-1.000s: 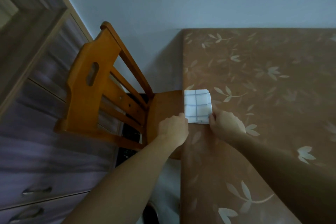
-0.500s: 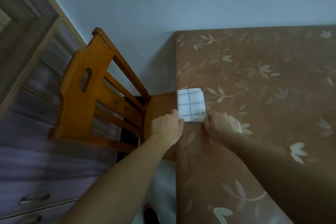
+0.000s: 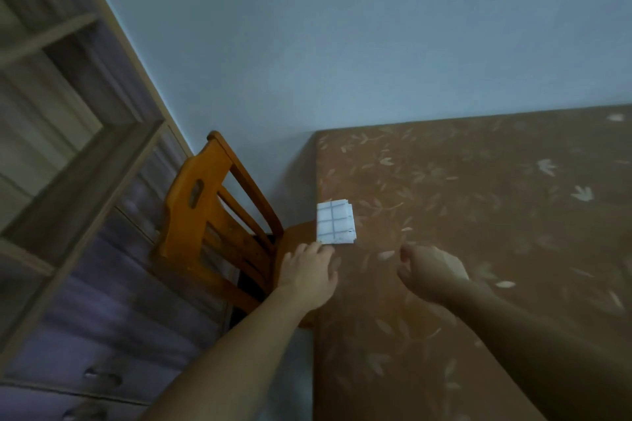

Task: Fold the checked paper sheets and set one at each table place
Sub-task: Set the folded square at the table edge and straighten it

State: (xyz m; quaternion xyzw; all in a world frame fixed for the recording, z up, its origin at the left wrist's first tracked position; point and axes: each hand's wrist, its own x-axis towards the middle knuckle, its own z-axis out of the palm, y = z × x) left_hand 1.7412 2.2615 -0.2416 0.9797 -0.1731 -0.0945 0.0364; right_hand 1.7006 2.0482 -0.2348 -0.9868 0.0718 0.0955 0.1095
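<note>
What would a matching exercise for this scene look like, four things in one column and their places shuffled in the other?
Things:
1. folded checked sheet
2. wooden chair
3. left hand
4. right hand

Places:
A. tucked in at the left side of the table
B. flat on the table, by its left edge
C. over the table, clear of the sheet, holding nothing
D. at the table's edge, by the sheet's near corner

Pairs: 1-B, 2-A, 3-D, 4-C

table (image 3: pixel 478 284) cut off at right edge, chair seat (image 3: pixel 295 234) partly hidden beneath it, cabinet (image 3: pixel 85 301) blurred
</note>
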